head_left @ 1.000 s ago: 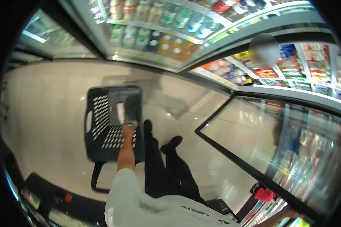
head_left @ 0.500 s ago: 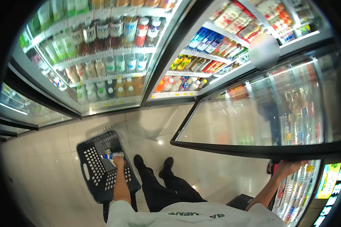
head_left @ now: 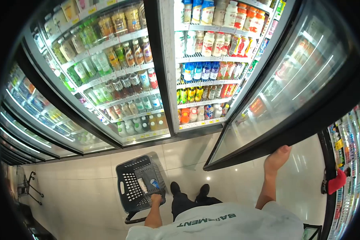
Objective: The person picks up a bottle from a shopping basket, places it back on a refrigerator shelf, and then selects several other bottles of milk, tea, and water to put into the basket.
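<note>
My left hand (head_left: 156,198) is over the near right corner of a dark grey shopping basket (head_left: 128,204) on the floor, its fingers curled. Whether it grips the rim or a small thing, I cannot make out. Inside the basket lie a white bottle (head_left: 143,185) and a blue-and-white item (head_left: 155,184), just beyond my fingers. My right hand (head_left: 277,159) is closed at the outer edge of the open glass cooler door (head_left: 264,152), thumb up; part of its fingers is hidden.
Behind the open door is a cooler with shelves of bottled drinks (head_left: 208,72). Closed glass-door coolers (head_left: 120,76) run off to the left. A shopping cart (head_left: 26,184) stands far left. Shelves of drinks (head_left: 350,160) and a red object (head_left: 337,182) are at the right.
My left hand has drawn back from the blue-and-white item, which now lies in the basket. The door has swung further toward its frame, with my right hand following. My view has tilted up.
</note>
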`<state>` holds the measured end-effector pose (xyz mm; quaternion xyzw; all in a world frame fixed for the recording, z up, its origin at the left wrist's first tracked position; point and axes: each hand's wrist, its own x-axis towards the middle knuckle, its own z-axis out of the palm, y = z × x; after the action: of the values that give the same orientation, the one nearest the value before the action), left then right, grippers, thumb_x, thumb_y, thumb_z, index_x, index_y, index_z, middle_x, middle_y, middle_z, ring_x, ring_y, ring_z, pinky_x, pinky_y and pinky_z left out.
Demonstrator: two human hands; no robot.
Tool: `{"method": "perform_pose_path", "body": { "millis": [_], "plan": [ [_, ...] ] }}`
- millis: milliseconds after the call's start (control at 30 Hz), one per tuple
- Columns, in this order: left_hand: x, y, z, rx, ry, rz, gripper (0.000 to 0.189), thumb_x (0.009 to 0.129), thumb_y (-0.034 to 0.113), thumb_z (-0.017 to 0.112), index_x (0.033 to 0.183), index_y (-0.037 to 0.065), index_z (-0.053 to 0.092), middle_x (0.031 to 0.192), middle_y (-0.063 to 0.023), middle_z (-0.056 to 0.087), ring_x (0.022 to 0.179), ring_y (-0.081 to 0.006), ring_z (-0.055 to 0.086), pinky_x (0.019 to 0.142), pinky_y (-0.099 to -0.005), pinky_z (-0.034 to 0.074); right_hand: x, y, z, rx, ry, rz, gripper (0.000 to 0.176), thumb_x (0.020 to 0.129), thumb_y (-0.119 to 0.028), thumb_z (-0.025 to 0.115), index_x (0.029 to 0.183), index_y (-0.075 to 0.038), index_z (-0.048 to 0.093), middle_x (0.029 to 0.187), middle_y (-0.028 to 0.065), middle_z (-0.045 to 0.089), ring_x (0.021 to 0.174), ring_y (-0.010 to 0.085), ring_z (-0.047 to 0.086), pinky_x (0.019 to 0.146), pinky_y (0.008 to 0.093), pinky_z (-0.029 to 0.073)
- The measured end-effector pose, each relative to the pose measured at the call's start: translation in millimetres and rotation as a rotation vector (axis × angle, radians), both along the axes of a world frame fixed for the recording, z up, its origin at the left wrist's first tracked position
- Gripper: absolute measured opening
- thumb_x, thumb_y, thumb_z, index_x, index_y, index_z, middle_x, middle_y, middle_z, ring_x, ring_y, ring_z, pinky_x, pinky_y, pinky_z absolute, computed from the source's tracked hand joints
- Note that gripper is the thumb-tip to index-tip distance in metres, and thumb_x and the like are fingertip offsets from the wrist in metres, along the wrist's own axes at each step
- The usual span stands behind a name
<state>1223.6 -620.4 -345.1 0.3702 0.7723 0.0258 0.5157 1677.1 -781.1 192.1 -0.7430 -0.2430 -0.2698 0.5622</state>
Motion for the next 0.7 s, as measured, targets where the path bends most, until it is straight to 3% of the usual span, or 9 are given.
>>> {"method": "perform_pose_path", "body": {
  "millis": [100,167,200,300,333,367,467,600,700],
  "plan": [
    [1.3,-9.4,23.1,0.066,0.124,-0.332,0.021,0.073,0.012,0.059,0.073,-0.008,0.064,0.072,-0.0206,0.065,0.065,-0.029,0.066,0.056,-0.0371,0.052,3.1,-12.5,10.5,0.04,0.008,0.104,0.076,0.091,-0.06,0.027,0.121,0.008,0.043,0.108,0.0166,0.057,0.099,0.024,0.054,0.086,0.0309,0.04],
    [8.5,-6.1,29.0,0.054,0.117,-0.277,0.021,0.073,0.011,0.056,0.073,-0.008,0.064,0.071,-0.0212,0.065,0.064,-0.0297,0.066,0.057,-0.0377,0.052,7.5,-23.7,15.0,0.047,0.009,0.179,0.075,0.091,-0.059,0.028,0.122,0.007,0.043,0.105,0.0172,0.059,0.095,0.0244,0.056,0.083,0.0306,0.042],
    [8.0,-2.6,27.0,0.154,0.119,-0.442,0.017,0.072,0.01,0.055,0.061,-0.002,0.061,0.058,-0.0136,0.06,0.047,-0.0242,0.06,0.04,-0.0367,0.047,10.3,-30.9,16.3,0.047,0.008,0.218,0.075,0.09,-0.059,0.029,0.122,0.007,0.043,0.103,0.0175,0.059,0.093,0.0246,0.057,0.081,0.0305,0.043],
    [29.5,18.3,36.5,0.457,0.389,-0.878,0.024,0.07,0.015,0.055,0.075,-0.008,0.064,0.08,-0.0276,0.063,0.077,-0.0389,0.063,0.068,-0.0432,0.049,27.0,-56.7,9.1,0.056,0.016,0.242,0.074,0.091,-0.058,0.029,0.123,0.007,0.043,0.102,0.0171,0.059,0.091,0.0235,0.057,0.079,0.03,0.043],
    [64.2,14.3,103.2,0.398,0.291,-0.688,0.024,0.068,0.016,0.055,0.072,-0.007,0.064,0.077,-0.0269,0.063,0.076,-0.0387,0.064,0.069,-0.0434,0.049,32.2,-64.4,4.8,0.062,0.026,0.219,0.074,0.091,-0.059,0.029,0.124,0.007,0.042,0.102,0.0171,0.059,0.091,0.0231,0.057,0.08,0.0299,0.043],
    [76.4,25.9,102.9,0.421,0.164,-0.616,0.025,0.068,0.017,0.056,0.068,-0.006,0.064,0.075,-0.0261,0.063,0.075,-0.0378,0.064,0.068,-0.0435,0.049,36.4,-71.5,3.0,0.062,0.026,0.222,0.074,0.091,-0.059,0.029,0.124,0.007,0.042,0.102,0.0171,0.059,0.091,0.0231,0.057,0.08,0.0299,0.043],
    [148.5,56.7,170.2,0.697,0.089,-0.724,0.027,0.071,0.022,0.056,0.073,-0.004,0.064,0.075,-0.0233,0.063,0.073,-0.0357,0.064,0.067,-0.0424,0.049,47.2,-88.1,-4.4,0.15,0.007,0.15,0.073,0.092,-0.058,0.03,0.121,0.007,0.043,0.109,0.0163,0.056,0.099,0.0242,0.055,0.086,0.0307,0.041],
    [268.1,114.0,256.2,1.066,-0.19,-0.728,0.019,0.076,0.02,0.061,0.083,0.002,0.061,0.073,-0.0156,0.063,0.069,-0.031,0.063,0.064,-0.0384,0.049,66.1,-111.5,-23.3,0.259,0.06,0.068,0.072,0.09,-0.062,0.027,0.099,0.005,0.05,0.093,0.0123,0.054,0.081,0.0181,0.051,0.074,0.0291,0.042],
    [363.7,157.3,333.7,1.243,-0.29,-0.725,0.019,0.08,0.021,0.059,0.086,0.003,0.061,0.076,-0.0137,0.064,0.071,-0.0264,0.064,0.065,-0.0352,0.049,77.8,-120.3,-31.4,0.454,0.043,0.182,0.053,0.093,-0.044,0.037,0.09,0.006,0.052,0.076,0.0118,0.054,0.066,0.0183,0.052,0.058,0.0306,0.044]
  ]
}}
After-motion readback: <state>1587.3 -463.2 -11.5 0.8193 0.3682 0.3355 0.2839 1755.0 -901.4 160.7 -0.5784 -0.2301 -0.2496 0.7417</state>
